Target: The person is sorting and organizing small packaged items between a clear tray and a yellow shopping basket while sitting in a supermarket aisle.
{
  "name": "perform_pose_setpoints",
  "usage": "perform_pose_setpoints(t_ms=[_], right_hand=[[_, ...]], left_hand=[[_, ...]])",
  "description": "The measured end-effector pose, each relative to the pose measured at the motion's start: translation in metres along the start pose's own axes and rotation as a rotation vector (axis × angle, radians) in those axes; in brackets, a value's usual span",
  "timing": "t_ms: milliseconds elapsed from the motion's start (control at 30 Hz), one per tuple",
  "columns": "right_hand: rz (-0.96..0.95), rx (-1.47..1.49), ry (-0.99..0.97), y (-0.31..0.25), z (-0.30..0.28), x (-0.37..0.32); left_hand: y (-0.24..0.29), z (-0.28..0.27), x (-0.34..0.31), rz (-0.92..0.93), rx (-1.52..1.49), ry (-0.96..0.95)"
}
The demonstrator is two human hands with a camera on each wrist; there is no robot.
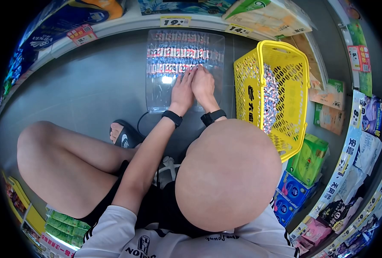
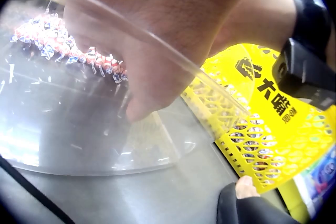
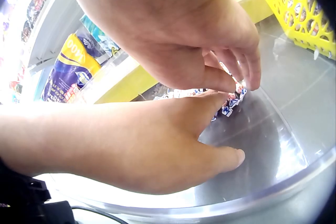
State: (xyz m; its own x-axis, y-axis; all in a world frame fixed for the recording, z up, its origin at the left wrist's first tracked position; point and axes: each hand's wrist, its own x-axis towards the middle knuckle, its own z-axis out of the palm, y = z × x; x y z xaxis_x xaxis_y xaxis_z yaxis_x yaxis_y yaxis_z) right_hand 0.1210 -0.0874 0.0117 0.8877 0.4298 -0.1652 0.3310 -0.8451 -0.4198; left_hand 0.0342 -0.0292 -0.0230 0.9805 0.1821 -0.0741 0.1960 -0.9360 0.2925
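A clear plastic bin sits on the floor, with small wrapped candies lined up in rows across its far part. Both hands reach in over its near side. The left hand lies with fingers extended along the nearest row, its thumb standing away in the right wrist view. Close beside it, the right hand bends its fingers and thumb down around a candy at the row's right end. In the left wrist view the left hand hides most of the right hand's fingers.
A yellow perforated basket holding many loose candies stands right of the bin. Shelves with tissue packs and price tags run along the back and right. The person's sandalled foot rests at the bin's near left.
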Motion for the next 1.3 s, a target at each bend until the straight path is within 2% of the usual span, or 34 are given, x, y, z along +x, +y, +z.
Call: perform_pose_setpoints(t_ms=[367,433,467,533,567,867,967,1033,1167,1300], right_hand=[[-0.015,0.01,-0.011,-0.001,-0.016,-0.001],[-0.091,0.089,-0.063,-0.005,-0.031,-0.001],[-0.096,0.087,-0.063,-0.007,-0.04,0.001],[-0.043,0.09,-0.181,-0.013,-0.065,0.002],[-0.083,0.078,-0.143,-0.015,-0.071,0.003],[-0.072,-0.029,-0.089,-0.019,-0.103,-0.008],[-0.056,0.021,-0.037,-0.013,-0.108,-0.019],[-0.062,0.033,-0.029,-0.003,-0.109,-0.025],[-0.077,0.067,-0.013,0.015,-0.112,-0.036],[-0.084,0.079,-0.058,0.026,-0.117,-0.049]], left_hand=[[-0.005,-0.001,-0.006,-0.014,0.115,-0.005],[-0.006,-0.005,-0.01,-0.043,0.12,-0.002],[-0.007,-0.006,-0.01,-0.047,0.12,0.002],[-0.007,-0.016,-0.01,-0.052,0.165,-0.079],[-0.008,-0.017,-0.01,-0.054,0.162,-0.075],[-0.003,-0.037,-0.015,-0.041,-0.053,0.016],[-0.002,-0.043,-0.019,-0.002,-0.09,0.034],[0.001,-0.048,-0.02,-0.019,-0.128,-0.066],[0.011,-0.046,-0.025,0.023,-0.127,-0.034],[0.021,-0.052,-0.028,0.068,-0.256,-0.029]])
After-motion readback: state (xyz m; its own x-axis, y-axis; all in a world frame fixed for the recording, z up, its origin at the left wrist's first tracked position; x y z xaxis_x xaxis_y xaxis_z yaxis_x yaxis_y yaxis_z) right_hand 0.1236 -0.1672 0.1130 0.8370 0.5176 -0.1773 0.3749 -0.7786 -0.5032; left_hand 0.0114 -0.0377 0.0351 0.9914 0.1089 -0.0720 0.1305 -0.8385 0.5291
